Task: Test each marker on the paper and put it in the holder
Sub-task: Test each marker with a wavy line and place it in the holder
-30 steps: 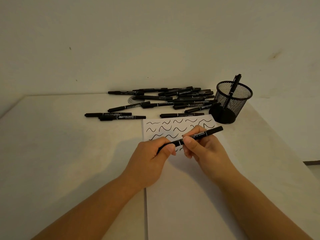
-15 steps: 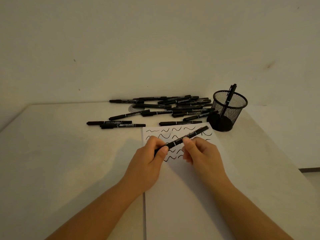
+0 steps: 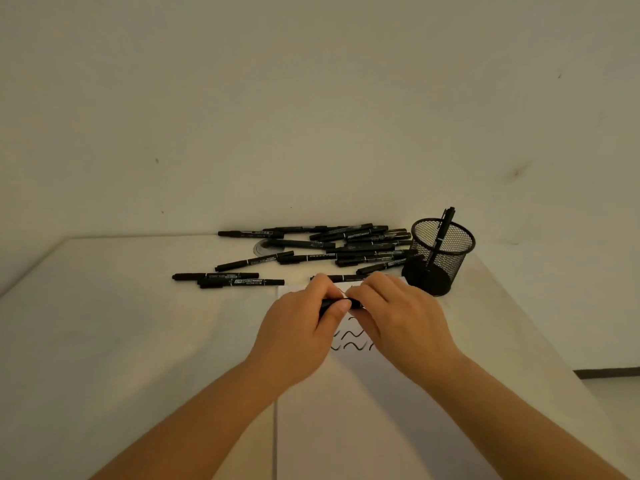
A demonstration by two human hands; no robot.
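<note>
Right now both hands meet over the upper part of the paper (image 3: pixel 398 420), closed around one black marker (image 3: pixel 341 303) held roughly level between them: the left hand (image 3: pixel 301 327) curls its fingers over the marker's left part with the thumb tip pressed on the barrel, and the right hand (image 3: pixel 398 317) wraps its fingers round the right part, so only a short dark stretch shows between the two fists. Whether the cap is on or off cannot be told, since the hands cover both ends. Below the knuckles, wavy black test strokes (image 3: pixel 353 341) show on the sheet. Behind the hands a loose pile of black markers (image 3: pixel 360 244) lies on the table (image 3: pixel 104 323), with a few strays to the left; on the nearest stray (image 3: pixel 242 282) a white label reads "MARKER", the smaller print beside it too fine to read. At the paper's far right corner stands the black mesh holder (image 3: pixel 440 258), upright, with one marker in the holder (image 3: pixel 441 237) leaning against its rim, clip end up. A pale wall (image 3: pixel 311 98) rises behind the table.
</note>
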